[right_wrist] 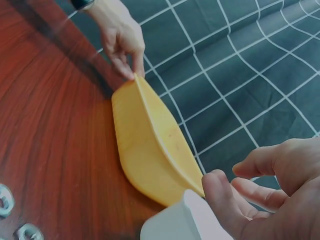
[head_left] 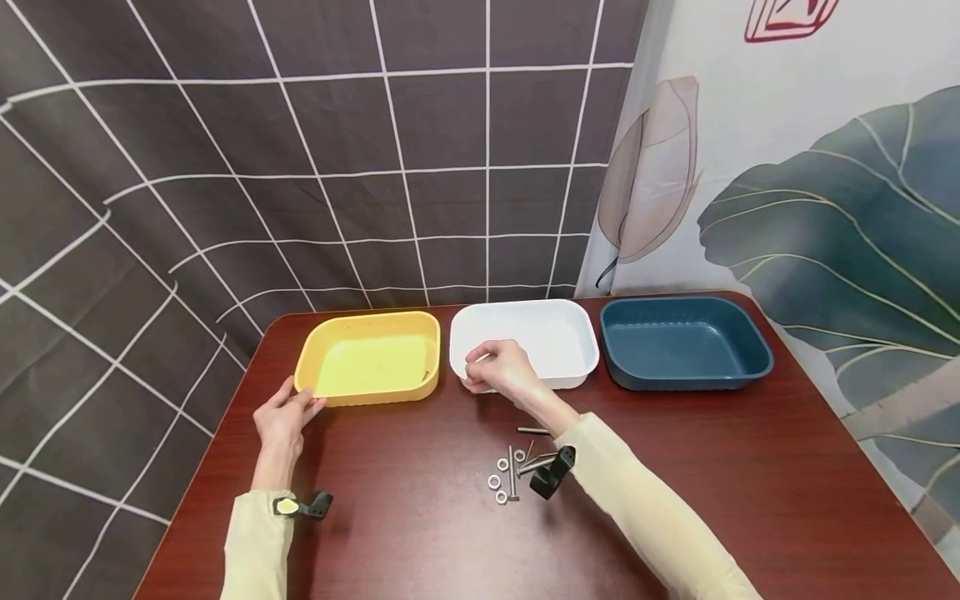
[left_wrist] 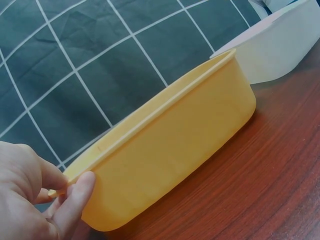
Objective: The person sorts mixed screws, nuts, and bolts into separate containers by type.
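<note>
Fingers (left_wrist: pixel 82 190) of the left hand (head_left: pixel 281 419) pinch the rim of the yellow tray (head_left: pixel 378 393) at its near left corner, while those of the right hand (head_left: pixel 501 367) are loosely bent above the near left rim of the white tray (head_left: pixel 551 337), nothing visible between them; whether they touch that rim, I cannot tell. With a grip at one corner only, a tug from the left would probably swing or tip the yellow tray, and the small dark piece (head_left: pixel 427 373) by its near right corner, too small to identify, could slide across the floor. Anything let go from the right would risk striking the white rim and dropping into the narrow gap between these two trays. Loose bolts (head_left: pixel 513 475) and nuts (head_left: pixel 493 482) lie around the middle of the worktop (head_left: pixel 405 533), on the near side of the white tray; the right wrist's black camera (head_left: pixel 551 473) hides some of them, so a low sweep of that arm could scatter them toward the near edge. All three containers line the far edge: yellow toward the far left corner, white midway, and the dark blue tray (head_left: pixel 682 342) toward the far right corner, its smooth floor showing.
</note>
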The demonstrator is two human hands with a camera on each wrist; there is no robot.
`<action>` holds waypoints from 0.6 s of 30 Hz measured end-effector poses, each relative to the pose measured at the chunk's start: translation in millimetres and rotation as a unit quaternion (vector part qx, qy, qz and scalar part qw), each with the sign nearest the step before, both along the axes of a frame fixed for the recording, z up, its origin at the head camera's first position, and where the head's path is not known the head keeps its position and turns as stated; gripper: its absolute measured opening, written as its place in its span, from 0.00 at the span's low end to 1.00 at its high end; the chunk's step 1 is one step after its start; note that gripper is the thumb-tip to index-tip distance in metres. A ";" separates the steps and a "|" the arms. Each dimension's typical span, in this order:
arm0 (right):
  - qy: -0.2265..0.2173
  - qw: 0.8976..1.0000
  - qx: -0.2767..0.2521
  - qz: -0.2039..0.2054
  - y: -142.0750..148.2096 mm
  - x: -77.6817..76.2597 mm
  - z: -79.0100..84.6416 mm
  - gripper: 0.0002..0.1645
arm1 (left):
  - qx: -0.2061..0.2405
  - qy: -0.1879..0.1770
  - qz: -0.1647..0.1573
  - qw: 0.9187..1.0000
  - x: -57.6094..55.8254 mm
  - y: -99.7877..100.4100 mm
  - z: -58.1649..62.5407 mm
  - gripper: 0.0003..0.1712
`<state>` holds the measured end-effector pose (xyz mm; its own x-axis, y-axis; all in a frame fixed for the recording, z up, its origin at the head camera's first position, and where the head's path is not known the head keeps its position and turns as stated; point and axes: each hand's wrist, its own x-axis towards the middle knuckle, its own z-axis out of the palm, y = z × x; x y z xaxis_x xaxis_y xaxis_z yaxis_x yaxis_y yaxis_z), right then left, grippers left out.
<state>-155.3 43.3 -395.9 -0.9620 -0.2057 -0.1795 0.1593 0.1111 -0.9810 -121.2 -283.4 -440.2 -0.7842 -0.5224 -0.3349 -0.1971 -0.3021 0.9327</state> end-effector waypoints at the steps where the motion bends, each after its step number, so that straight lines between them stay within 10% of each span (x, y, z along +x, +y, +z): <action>1: 0.004 1.000 0.003 -0.001 3.8 2.4 -1.3 0.12 | 0.001 0.000 0.001 1.000 0.2 -0.1 0.2 0.35; 18: -0.021 0.999 0.037 0.005 52.0 38.6 -18.8 0.08 | 0.018 -0.005 0.002 1.000 -0.1 -0.8 1.7 0.36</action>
<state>-116.8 95.3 -414.8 -0.9513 -0.1999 -0.2348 0.1987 0.1849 -0.9625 -121.4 -284.3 -438.5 -0.7780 -0.5135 -0.3621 -0.2058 -0.3362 0.9190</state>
